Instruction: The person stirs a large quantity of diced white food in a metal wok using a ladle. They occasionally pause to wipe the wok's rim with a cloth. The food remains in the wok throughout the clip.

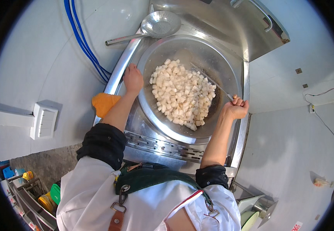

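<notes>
A wide steel wok [161, 127] holds a heap of pale, whitish cubes of food [182, 90]. My right hand [236, 107], at the wok's right side, is closed round the handle of a long metal ladle [212, 79]. The ladle slants up and left across the wok; its head, at the far side, is hard to make out. On the left, my left hand [133, 79] is at the wok's rim with its fingers curled together. What those fingers grip, if anything, is hidden.
A perforated strainer [161, 24] lies beyond the wok, its handle jutting left. An orange cloth [104, 104] hangs over the stove's left edge. A slotted drain [163, 148] runs along the near side. A metal tap [257, 11] and blue hoses [83, 40] are farther off.
</notes>
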{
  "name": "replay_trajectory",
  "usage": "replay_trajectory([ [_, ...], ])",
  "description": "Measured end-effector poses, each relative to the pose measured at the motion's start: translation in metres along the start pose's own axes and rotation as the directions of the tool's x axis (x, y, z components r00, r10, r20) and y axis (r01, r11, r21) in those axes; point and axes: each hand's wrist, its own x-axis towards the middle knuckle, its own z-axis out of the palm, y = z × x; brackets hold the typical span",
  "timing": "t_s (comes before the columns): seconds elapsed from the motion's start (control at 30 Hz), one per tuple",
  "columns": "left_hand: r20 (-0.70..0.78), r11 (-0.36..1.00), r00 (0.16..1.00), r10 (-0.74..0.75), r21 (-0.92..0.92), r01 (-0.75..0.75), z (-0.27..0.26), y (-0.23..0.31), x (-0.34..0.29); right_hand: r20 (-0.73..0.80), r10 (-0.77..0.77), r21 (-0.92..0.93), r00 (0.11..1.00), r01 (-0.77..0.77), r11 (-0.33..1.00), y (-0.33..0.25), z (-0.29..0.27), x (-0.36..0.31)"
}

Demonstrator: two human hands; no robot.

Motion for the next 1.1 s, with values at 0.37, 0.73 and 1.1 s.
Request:
replay_trajectory([
  [0.37,-0.027,0.999,1.0,0.01,0.043,-0.009,-0.001,0.002,0.002,0.876,0.165,-0.157,0.454,-0.055,0.986,-0.108,-0.017,-0.056],
  [0.73,-0.019,0.998,1.0,0.024,0.065,-0.023,0.003,-0.004,0.003,0.759,-0.067,-0.034,0.647,0.141,0.989,-0.261,0.043,-0.109],
  [1.1,-0.031,0.998,0.998,0.057,0.041,-0.055,0.005,-0.009,0.005,0.899,-0.076,-0.074,0.432,0.32,0.944,-0.152,-0.041,-0.17],
])
